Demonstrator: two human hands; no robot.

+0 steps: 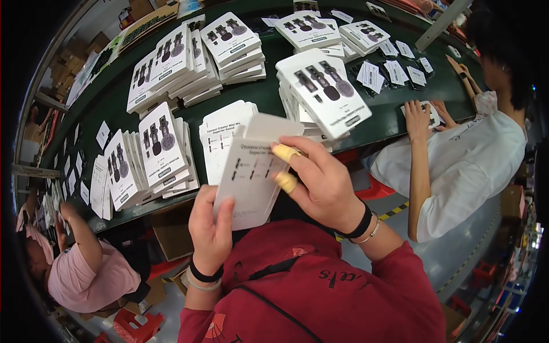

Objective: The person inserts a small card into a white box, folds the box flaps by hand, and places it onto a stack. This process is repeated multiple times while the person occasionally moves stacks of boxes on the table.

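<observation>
Box [251, 171] above green table [394, 117]

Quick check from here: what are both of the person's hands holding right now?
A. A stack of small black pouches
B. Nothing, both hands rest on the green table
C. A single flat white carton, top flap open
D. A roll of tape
C: the left hand grips the white carton from below, and the right hand, with yellow finger cots, pinches its side; the flap stands open.

- I see one flat white box [249, 171] with small black pictures and print on its back.
- Its top flap stands open.
- It sits tilted, held above the near table edge, in front of the stacks.
</observation>
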